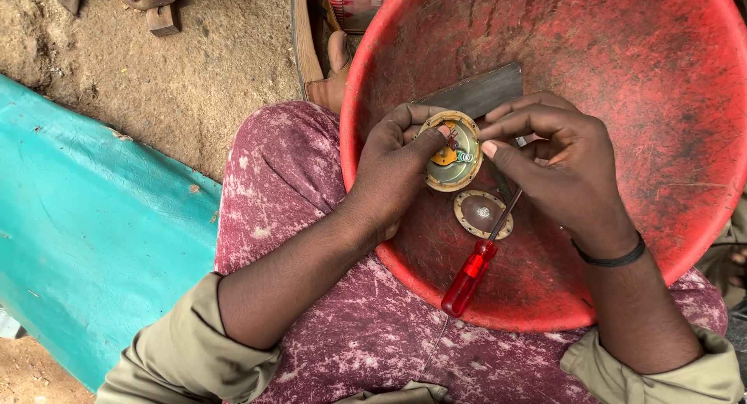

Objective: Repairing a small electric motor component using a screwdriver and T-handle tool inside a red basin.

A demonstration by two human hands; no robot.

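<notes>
**Round part held over the red basin**

Over the red basin (591,240) on the lap, the left hand (393,170) grasps a round brass part (453,151) by its rim. Touching that part from the right, the right hand (560,166) pinches at its edge. Just below the grip lie a flat disc (482,213) and a red-handled screwdriver (471,275).

Single head-worn view: looked steeply down, close above both hands (498,159), red basin (661,77) on lap filling frame beyond the grip.
</notes>
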